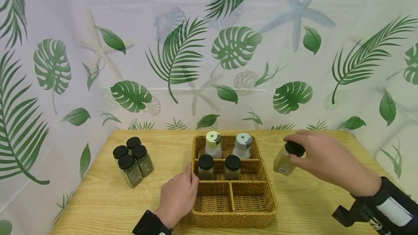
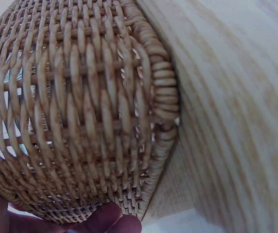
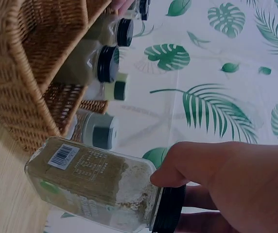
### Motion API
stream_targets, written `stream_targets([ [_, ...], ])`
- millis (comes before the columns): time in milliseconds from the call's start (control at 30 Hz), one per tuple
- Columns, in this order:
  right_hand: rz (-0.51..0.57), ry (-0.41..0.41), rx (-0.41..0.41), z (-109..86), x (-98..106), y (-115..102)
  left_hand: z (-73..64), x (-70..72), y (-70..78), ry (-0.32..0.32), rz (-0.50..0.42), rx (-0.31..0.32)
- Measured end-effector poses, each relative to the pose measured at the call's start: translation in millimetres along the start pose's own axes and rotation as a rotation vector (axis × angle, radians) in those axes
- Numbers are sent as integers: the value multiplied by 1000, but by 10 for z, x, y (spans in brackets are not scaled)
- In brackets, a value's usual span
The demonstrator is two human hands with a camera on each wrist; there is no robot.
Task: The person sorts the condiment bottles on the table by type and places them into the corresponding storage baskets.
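No words or numbers can be read. The jar [image 3: 97, 182] in the right hand [image 3: 231, 182] has a white sticker [image 3: 63, 156] with black bar lines. Next to it is tiny white print [image 3: 89, 165], too small to read. On another side are bigger pale letters [image 3: 88, 206], too blurry. In the basket [image 1: 235, 214], the yellow lid [image 1: 213, 139] and the pale blue lid [image 1: 243, 140] each show a little dark square sign.

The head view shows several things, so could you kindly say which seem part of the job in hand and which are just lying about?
Likely part of the job:
basket, left hand on it
jar in right hand
two black-lidded jars inside the basket
two pale-topped bottles, also inside

Apparently lying about:
four jars at left, untouched, role unsure
leafy cloth behind
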State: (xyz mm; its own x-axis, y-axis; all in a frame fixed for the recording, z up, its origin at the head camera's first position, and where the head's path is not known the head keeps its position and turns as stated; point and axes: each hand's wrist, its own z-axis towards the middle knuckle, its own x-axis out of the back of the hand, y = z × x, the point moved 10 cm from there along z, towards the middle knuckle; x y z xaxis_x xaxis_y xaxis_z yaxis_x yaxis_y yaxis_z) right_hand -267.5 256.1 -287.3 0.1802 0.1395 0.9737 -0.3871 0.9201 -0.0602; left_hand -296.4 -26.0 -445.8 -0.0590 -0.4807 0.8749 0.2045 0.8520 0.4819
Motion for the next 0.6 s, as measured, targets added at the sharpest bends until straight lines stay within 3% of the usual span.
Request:
stream_targets([
  [367, 43, 61, 90, 141, 65, -379, 7, -8, -8, 4, 5, 3],
  [600, 58, 35, 111, 229, -36, -532, 9, 6, -13, 12, 9, 6],
])
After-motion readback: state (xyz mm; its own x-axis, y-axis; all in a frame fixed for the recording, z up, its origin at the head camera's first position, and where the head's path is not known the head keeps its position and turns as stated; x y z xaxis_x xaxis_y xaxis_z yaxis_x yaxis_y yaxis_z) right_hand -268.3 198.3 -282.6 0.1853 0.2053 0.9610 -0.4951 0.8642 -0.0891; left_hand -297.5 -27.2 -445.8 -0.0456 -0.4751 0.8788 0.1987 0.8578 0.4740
